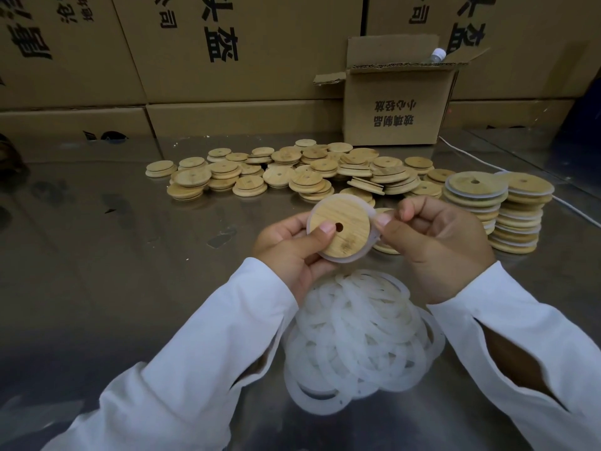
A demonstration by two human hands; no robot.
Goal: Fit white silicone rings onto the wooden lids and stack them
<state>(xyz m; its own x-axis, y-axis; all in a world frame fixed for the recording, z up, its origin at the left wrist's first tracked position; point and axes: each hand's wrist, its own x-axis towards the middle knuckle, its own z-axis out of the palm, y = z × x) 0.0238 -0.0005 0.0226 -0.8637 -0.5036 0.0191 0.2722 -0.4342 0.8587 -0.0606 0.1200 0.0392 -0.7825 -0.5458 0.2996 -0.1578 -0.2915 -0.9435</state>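
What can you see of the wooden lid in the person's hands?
The wooden lid is a pale, grained disc with a small hole near its middle, held tilted above the steel table. A white silicone ring hugs its rim. The left hand grips it, thumb on its face; the right hand pinches the ring at its right edge.

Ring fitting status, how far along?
Done: two stacks of ringed round wooden lids at right. In hand: left hand holds one round wooden lid while right hand pinches its white silicone ring on. Remaining: scattered pile of bare wooden lids, heap of loose white rings.
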